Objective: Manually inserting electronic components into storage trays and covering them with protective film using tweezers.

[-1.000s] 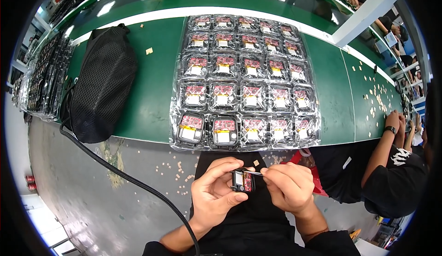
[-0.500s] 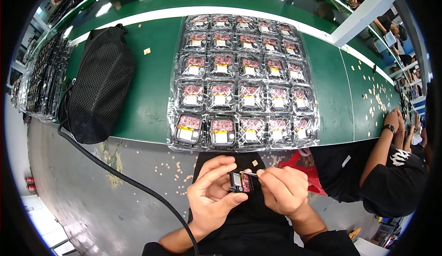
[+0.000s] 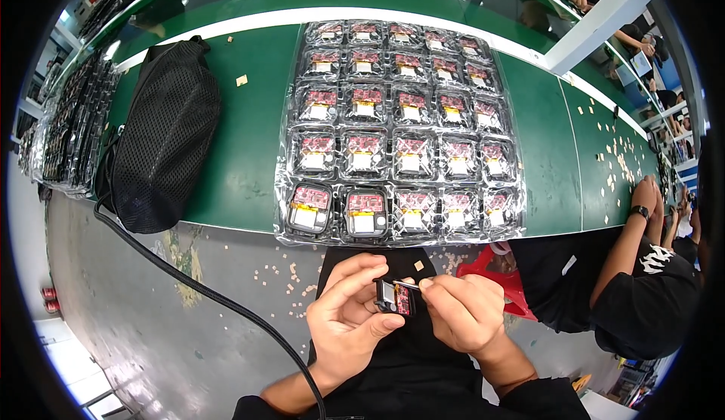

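Observation:
My left hand [image 3: 347,310] holds a small black-cased electronic device [image 3: 396,299] between thumb and fingers, tilted over my lap. Its open side shows a red circuit board and a silvery block. In a pinch of my right hand [image 3: 468,314] is a thin metal tool, seemingly tweezers [image 3: 406,285], whose tip reaches the device's upper edge. The grip hides most of the tool. Beyond my hands, a clear plastic tray [image 3: 284,208] on the bench carries rows of similar devices [image 3: 367,216].
A black mesh bag [image 3: 166,133] lies left on the green bench [image 3: 253,133], near stacked trays [image 3: 68,133]. A black cable [image 3: 219,291] runs past my left forearm. Small tan squares [image 3: 623,163] are scattered about. Beside me on the right, a person in black [image 3: 642,291] sits near a red stool [image 3: 517,295].
Both hands stay nearly in place. The device and the metal tool's tip have shifted very slightly, and the tool still meets the device's upper edge.

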A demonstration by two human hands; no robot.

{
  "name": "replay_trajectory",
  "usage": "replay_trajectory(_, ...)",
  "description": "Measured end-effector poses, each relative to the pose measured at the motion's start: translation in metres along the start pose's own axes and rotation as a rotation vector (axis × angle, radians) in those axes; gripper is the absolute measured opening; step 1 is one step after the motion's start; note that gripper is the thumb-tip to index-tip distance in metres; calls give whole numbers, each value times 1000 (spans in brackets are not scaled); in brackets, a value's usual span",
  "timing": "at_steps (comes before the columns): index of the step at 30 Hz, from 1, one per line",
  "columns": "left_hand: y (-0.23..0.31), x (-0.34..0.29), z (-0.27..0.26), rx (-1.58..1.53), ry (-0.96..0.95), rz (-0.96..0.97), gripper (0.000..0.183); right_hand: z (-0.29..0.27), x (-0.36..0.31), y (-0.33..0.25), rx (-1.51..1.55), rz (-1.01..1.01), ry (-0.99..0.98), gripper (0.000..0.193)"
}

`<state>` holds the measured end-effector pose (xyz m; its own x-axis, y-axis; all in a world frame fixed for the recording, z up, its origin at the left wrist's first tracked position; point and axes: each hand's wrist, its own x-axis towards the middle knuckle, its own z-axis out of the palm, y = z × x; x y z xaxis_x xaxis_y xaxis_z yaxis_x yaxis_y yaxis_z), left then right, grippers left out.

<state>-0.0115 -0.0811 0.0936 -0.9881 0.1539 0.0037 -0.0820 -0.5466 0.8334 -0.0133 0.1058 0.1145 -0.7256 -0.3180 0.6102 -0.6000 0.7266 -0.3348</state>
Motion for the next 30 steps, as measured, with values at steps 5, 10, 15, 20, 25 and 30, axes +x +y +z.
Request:
replay_trajectory(5,-4,1,-1,7,8,7,59,-5,8,0,64,69,-111,26)
replay_trajectory(10,0,-1,7,-90,-1,114,52,-11,9,3,242,157,-89,25)
replay_trajectory(15,10,8,10,558,-95,485,44,-38,6,-15,495,413,-77,34)
replay_trajectory(20,5,8,17,709,-112,665,42,-32,20,-28,375,325,-124,38)
replay_trajectory(25,2,7,13,762,-105,735,43,-29,25,-29,341,261,-59,28)
replay_trajectory(30,0,7,9,837,-85,833,49,-27,31,-30,333,215,-30,22)
